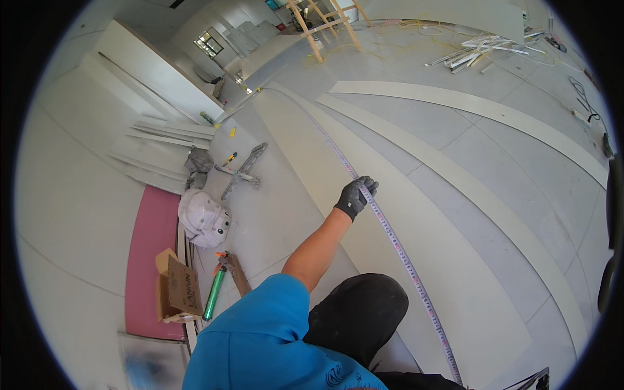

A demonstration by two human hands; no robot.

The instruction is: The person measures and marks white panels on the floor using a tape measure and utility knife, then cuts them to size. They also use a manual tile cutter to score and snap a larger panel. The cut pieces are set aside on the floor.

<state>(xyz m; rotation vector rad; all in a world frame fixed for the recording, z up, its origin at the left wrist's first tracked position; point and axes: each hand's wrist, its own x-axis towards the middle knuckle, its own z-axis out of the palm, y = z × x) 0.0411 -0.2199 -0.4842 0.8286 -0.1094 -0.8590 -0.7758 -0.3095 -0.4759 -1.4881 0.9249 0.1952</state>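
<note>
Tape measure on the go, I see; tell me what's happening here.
A person's left hand, in a dark glove, grips a tape measure that is stretched out over a long, pale board. The tape runs from near the board's far end back past the person's knee. The right hand is out of view. Two narrower boards lie to the right.

Blue short sleeve (276,302), dark-gloved hand (355,198)
</note>
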